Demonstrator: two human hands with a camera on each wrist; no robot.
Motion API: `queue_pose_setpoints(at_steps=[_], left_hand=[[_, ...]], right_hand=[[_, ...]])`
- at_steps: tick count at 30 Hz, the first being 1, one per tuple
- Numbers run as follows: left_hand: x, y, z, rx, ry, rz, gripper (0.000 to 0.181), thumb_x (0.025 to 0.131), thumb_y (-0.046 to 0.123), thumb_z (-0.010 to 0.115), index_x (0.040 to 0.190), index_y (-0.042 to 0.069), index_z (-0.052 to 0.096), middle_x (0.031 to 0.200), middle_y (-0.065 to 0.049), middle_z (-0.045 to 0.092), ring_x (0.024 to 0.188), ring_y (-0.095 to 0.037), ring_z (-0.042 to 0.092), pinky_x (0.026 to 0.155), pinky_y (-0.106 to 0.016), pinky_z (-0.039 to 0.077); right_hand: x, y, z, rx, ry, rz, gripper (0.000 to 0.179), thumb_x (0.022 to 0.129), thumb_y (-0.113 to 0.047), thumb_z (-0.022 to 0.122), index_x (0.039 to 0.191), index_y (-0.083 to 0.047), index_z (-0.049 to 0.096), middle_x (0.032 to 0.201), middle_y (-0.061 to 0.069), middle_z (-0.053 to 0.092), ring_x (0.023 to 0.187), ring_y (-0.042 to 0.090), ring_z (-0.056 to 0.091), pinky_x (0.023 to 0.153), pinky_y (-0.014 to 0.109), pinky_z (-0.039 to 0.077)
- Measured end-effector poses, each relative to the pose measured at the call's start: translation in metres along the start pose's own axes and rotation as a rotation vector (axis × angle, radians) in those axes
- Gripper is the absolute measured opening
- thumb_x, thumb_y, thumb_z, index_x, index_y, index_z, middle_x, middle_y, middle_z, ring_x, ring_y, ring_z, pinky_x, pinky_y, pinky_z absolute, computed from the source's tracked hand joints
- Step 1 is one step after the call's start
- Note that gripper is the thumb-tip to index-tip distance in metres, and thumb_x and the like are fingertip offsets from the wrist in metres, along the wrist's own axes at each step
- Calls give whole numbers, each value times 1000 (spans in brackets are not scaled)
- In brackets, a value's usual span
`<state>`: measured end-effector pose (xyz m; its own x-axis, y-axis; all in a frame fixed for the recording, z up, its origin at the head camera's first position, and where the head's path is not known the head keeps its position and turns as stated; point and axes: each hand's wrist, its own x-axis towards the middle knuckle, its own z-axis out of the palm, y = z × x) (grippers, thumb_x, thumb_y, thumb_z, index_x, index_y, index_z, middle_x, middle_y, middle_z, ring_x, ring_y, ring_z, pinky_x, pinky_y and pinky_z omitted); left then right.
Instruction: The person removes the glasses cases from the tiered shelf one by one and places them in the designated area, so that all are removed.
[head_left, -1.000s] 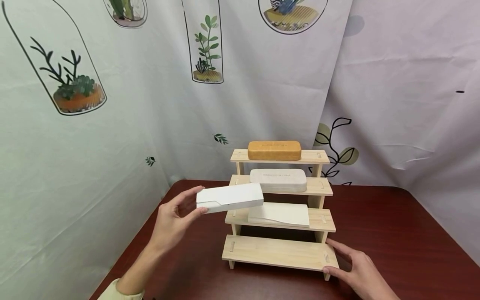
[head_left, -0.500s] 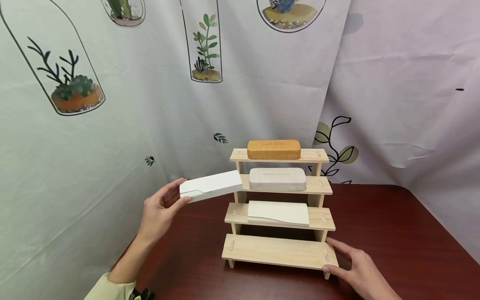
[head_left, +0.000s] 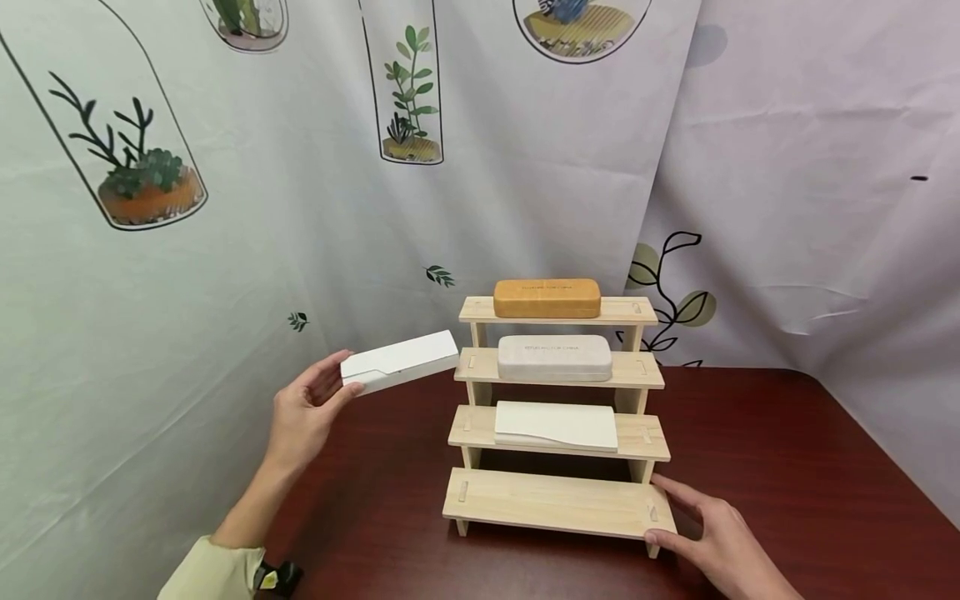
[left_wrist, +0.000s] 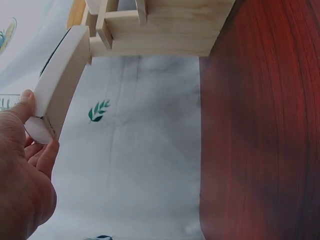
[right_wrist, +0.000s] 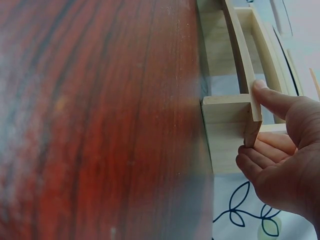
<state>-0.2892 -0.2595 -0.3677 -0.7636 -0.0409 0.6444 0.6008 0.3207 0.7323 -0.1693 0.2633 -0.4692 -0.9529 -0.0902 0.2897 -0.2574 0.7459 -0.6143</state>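
Note:
My left hand [head_left: 303,417] holds a white glasses case [head_left: 401,360] by its left end, thumb at the front. The case has a flap lid and is raised at the left of a four-step wooden display stand [head_left: 551,502], its far end tilted up. In the left wrist view the thumb and fingers pinch the white case [left_wrist: 64,75] at its near end. At the stand's lower right corner, my right hand [head_left: 716,537] grips the end of the lowest shelf. The right wrist view shows the right thumb on the shelf, its fingers curled by the end.
An orange case [head_left: 547,298] lies on the top shelf, a light grey case [head_left: 555,358] on the one below. A cream flap case [head_left: 555,425] rests on the third shelf. A dark red table [head_left: 780,467] bears the stand; a printed curtain [head_left: 315,167] hangs behind.
My left hand has carried the white case left and up, away from the front of the stand, and its far end has tilted up. The right hand stays at the lowest shelf.

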Motion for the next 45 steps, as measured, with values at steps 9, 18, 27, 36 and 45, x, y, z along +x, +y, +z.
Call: queue_pose_setpoints(at_steps=[9, 18, 27, 36, 45], left_hand=[[7, -19, -4, 20, 15, -31, 50, 90, -3, 83, 138, -2, 68, 133, -26, 69, 116, -1, 68, 93, -19, 56], [13, -38, -2, -2, 21, -56, 50, 90, -5, 82, 138, -5, 67, 133, -28, 68, 115, 0, 68, 94, -17, 55], [20, -59, 3, 21, 1, -71, 50, 91, 0, 83, 138, -5, 66, 136, -27, 67, 117, -1, 66, 94, -16, 54], [22, -78, 10, 24, -1, -123, 52, 91, 0, 83, 139, -6, 66, 137, -26, 67, 125, -23, 67, 94, -16, 54], [25, -98, 16, 17, 4, -188, 50, 92, -1, 81, 138, -10, 64, 137, -28, 66, 131, -39, 61, 93, -14, 53]], right_hand=[[0, 0, 0, 0, -15, 19, 73, 78, -39, 95, 138, -6, 70, 131, 11, 73, 121, 22, 67, 91, 31, 59], [1, 1, 0, 6, -36, 33, 74, 79, -39, 95, 139, -5, 70, 132, 12, 72, 123, 27, 66, 92, 34, 59], [0, 0, -1, -5, -21, 32, 73, 78, -40, 95, 138, -6, 71, 131, 11, 73, 122, 24, 66, 91, 31, 58], [2, 0, -1, 3, -47, 51, 75, 79, -41, 94, 140, -5, 69, 133, 12, 72, 123, 27, 65, 92, 31, 58], [1, -1, -1, 7, -38, 52, 75, 78, -41, 95, 140, -6, 69, 133, 11, 72, 122, 25, 66, 92, 30, 58]])
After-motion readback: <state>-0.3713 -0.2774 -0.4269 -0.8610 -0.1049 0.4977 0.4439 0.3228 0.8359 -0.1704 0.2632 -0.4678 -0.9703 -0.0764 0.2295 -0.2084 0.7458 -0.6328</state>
